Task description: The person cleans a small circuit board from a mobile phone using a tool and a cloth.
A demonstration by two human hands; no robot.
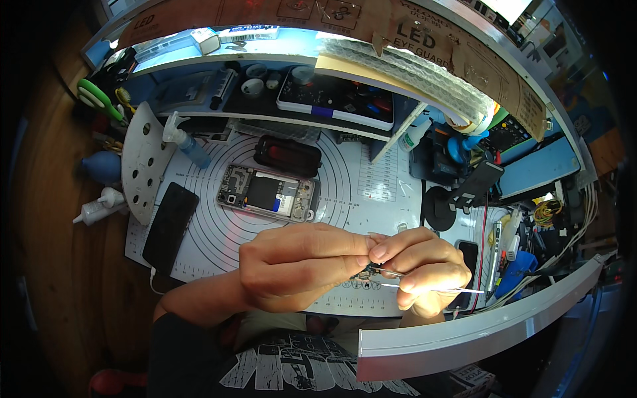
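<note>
My left hand (302, 265) pinches a small green circuit part (363, 272) between thumb and fingertips, just above the near edge of the white work mat (371, 192). Touching it fingertip to fingertip, my right hand (428, 268) grips thin metal tweezers (438, 289), one end at the part and the other pointing right. Farther back on the mat lies an opened phone (269, 192) with its back off and inner parts showing. Behind it sits a dark phone back cover (287, 156).
A black phone (170, 227) lies at the mat's left edge beside a white perforated board (142, 162) and a spray bottle (186, 142). A shelf (265, 116) holds a tray of parts. Tools, cables and a black stand (474, 186) crowd the right. A white bar (478, 328) crosses near me.
</note>
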